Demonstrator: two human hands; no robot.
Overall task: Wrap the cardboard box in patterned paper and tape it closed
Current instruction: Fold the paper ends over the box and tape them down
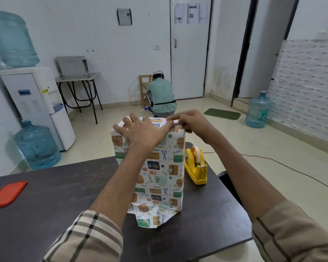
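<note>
Bottom flap: a loose tail of the patterned paper (150, 220) juts toward me at the foot of the box, not folded in, so I judge that end waits its turn.
Box: the box (159, 176) stands on end near the far edge of the dark table (64, 195), wrapped down its sides; upright puts the open top fold where both hands reach it.
Left hand: my left hand (140, 132) lies flat over the top near corner, fingers spread, pressing the folded paper down so it cannot spring up.
Right hand: my right hand (189, 122) is at the top right edge, thumb and forefinger pinched on something small there, paper edge or a bit of tape, I cannot tell which.
Tape: the yellow tape holder (196, 167) sits just beside the box on my right, handy for that hand.
Lid: a red lid (7, 193) lies well apart at the left edge, out of the way.
Beyond: a person (162, 95) crouches by the door.
</note>
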